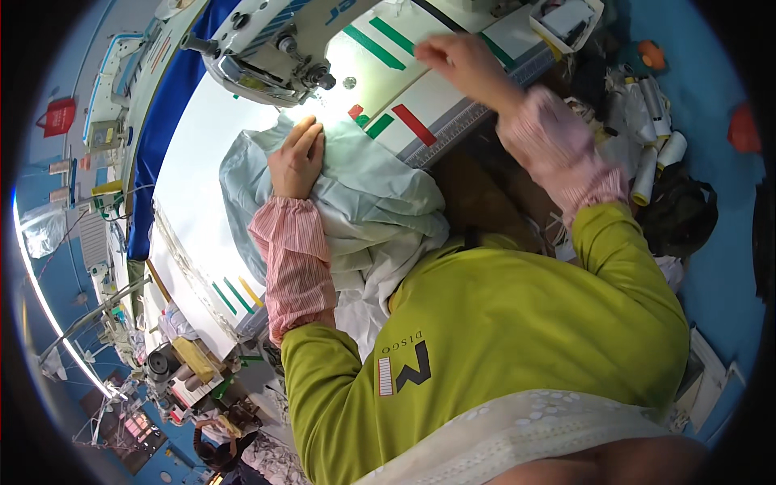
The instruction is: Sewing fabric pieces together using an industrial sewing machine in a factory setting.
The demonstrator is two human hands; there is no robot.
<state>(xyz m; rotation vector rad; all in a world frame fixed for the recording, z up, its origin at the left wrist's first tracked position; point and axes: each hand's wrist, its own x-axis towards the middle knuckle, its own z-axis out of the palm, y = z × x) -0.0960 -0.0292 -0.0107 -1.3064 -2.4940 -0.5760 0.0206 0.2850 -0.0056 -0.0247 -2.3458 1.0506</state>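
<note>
A pale blue cloth lies bunched on the white sewing table, spilling over its near edge toward my lap. My left hand rests flat on it, fingers stretched out and pointing at the needle area of the sewing machine. The machine's lamp lights that spot brightly, so the needle and presser foot are hard to make out. Off to the right, my right hand is raised above the table, away from the cloth. Its fingers are curled together at the tips; whether anything small is between them is not visible.
A ruler strip runs along the table's near edge, beside green and red tape marks. At the far right corner sits a white box with small items. Thread cones stand at right. Other machines and a person appear at left.
</note>
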